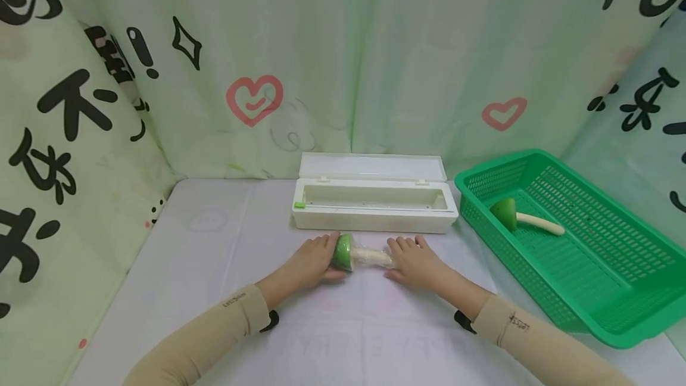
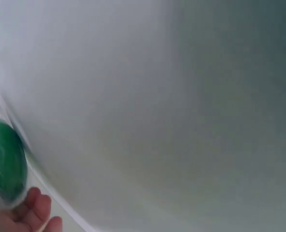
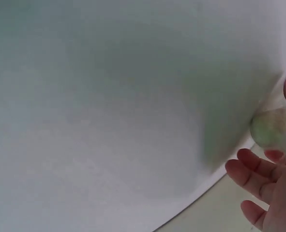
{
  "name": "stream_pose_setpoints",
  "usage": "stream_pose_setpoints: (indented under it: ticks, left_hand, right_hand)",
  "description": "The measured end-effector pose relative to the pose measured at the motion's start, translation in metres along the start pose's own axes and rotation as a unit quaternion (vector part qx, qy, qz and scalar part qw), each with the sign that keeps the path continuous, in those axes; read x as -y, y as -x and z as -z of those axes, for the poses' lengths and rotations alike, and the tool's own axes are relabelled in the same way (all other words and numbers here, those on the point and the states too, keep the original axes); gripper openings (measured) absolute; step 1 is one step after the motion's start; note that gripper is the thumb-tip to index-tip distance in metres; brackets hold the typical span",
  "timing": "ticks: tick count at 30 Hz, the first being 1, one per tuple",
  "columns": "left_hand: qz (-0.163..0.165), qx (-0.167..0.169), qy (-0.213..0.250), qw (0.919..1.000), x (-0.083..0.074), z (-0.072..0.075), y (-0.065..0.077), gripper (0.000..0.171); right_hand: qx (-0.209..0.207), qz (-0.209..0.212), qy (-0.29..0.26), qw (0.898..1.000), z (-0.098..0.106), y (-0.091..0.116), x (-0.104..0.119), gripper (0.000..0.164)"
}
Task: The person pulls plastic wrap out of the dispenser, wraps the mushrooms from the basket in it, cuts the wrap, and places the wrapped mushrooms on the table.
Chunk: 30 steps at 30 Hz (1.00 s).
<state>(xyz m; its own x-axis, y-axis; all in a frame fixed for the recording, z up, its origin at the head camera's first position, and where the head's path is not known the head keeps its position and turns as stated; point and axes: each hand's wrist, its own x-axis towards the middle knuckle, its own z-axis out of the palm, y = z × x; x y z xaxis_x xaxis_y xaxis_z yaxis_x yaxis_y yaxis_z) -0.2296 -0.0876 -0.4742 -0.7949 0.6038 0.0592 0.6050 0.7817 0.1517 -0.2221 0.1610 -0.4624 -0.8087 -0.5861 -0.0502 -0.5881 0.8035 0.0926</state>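
A mushroom (image 1: pixel 370 257) with a green cap and pale stem lies sideways on the white-covered table, wrapped in clear film. My left hand (image 1: pixel 313 260) holds its cap, the thumb on the near side and the fingers on the far side. In the left wrist view the green cap (image 2: pixel 6 162) shows beside curled fingers (image 2: pixel 38 212). At the stem's end is my right hand (image 1: pixel 417 264), its fingertips touching the film there. The right wrist view has these fingers (image 3: pixel 256 176) loosely spread, with the green cap (image 3: pixel 268 129) blurred beyond them.
Just behind the hands stands a long white box (image 1: pixel 375 222), its lid (image 1: pixel 372 167) raised. To the right, a green basket (image 1: pixel 616 290) holds another green-capped mushroom (image 1: pixel 536 222). Printed curtains (image 1: pixel 332 64) enclose the table (image 1: pixel 332 338) at the back and sides.
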Motion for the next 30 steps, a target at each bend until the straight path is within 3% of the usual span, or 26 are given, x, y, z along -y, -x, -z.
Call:
stream_pose_setpoints:
  ticks: [4,9,15,20,24,30]
  left_hand:
    - [0.016,0.004,0.02,0.9997,-0.007,-0.001,-0.002,0.08]
    - [0.023,-0.004,-0.005,0.9997,-0.013,-0.007,-0.004,0.076]
    - [0.011,-0.043,-0.041,0.9982,-0.014,-0.01,-0.002,0.069]
    - [0.024,-0.045,-0.079,0.9956,-0.012,-0.007,0.001,0.07]
    - [0.036,-0.072,-0.098,0.992,0.006,0.005,0.014,0.069]
    - [0.078,-0.111,-0.113,0.9844,0.062,0.036,0.054,0.071]
  right_hand:
    - [-0.027,0.03,0.01,0.999,-0.012,-0.002,0.004,0.049]
    - [-0.049,0.048,0.02,0.997,-0.021,-0.006,0.008,0.038]
    - [-0.065,0.062,0.028,0.996,-0.022,-0.009,0.009,0.032]
    - [-0.055,0.056,0.006,0.997,-0.019,-0.012,0.014,0.032]
    - [-0.063,0.062,-0.003,0.996,-0.008,-0.028,0.029,0.032]
    - [-0.092,0.091,0.008,0.992,0.021,-0.074,0.076,0.032]
